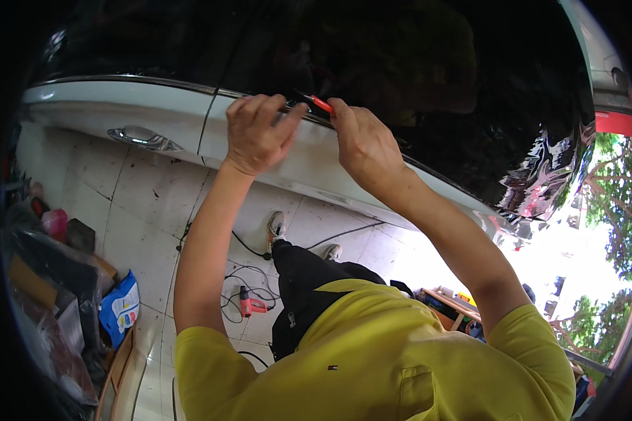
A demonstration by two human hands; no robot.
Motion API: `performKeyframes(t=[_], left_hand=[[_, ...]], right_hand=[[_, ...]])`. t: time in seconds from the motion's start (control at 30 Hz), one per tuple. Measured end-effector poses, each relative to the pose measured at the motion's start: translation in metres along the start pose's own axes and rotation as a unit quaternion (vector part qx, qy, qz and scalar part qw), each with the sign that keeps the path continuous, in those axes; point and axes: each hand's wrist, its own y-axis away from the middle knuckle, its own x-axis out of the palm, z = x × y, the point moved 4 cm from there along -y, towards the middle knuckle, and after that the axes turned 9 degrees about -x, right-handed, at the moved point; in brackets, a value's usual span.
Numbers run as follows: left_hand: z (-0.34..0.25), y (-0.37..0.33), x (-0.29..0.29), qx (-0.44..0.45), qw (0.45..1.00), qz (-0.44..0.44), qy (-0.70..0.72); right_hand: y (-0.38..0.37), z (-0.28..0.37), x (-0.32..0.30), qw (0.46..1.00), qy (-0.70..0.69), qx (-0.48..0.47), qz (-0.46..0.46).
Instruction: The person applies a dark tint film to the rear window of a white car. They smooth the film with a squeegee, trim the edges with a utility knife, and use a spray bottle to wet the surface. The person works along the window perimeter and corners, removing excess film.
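Observation:
My right hand [365,144] is closed around a slim red-handled cutter that looks like a craft knife [321,104]. Its thin dark tip points left, over the lower edge of the car window. Beside it, my left hand [261,137] rests on the window trim with fingers bent and the thumb held apart, pointing toward the knife. Glossy black film [400,63] covers the window glass and hangs wrinkled at the right end. Below the trim is the white car door [316,158]. What lies right under my left fingertips is partly hidden.
A chrome door handle [144,138] sits on the door to the left. On the tiled floor lie a red heat gun [251,303] and its looped cord. Bags and boxes with a blue-and-white packet [120,309] crowd the left; a wooden tool shelf [448,306] stands at the right.

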Motion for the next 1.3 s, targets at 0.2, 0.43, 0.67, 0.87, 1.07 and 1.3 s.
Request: performKeyframes(t=[0.2,0.43,0.67,0.87,1.07,1.3], left_hand=[[0.022,-0.001,0.003,-0.013,0.997,-0.071,-0.011],[0.024,0.004,0.010,-0.042,0.993,-0.103,-0.031],[0.027,0.010,0.015,-0.049,0.993,-0.109,-0.024],[0.027,0.011,0.015,-0.054,0.993,-0.107,-0.019],[0.027,0.011,0.016,-0.061,0.992,-0.114,-0.006],[0.027,0.009,0.014,-0.056,0.992,-0.113,-0.010]], right_hand=[[-0.003,0.008,-0.008,0.994,0.044,-0.008,0.096],[-0.007,0.008,-0.005,0.990,0.079,-0.021,0.119],[-0.011,0.011,-0.003,0.992,0.096,-0.045,0.073],[-0.017,0.015,0.000,0.992,0.100,-0.035,0.062],[-0.021,0.017,0.002,0.991,0.091,-0.027,0.096],[0.001,0.007,-0.009,0.997,0.031,-0.048,0.055]])
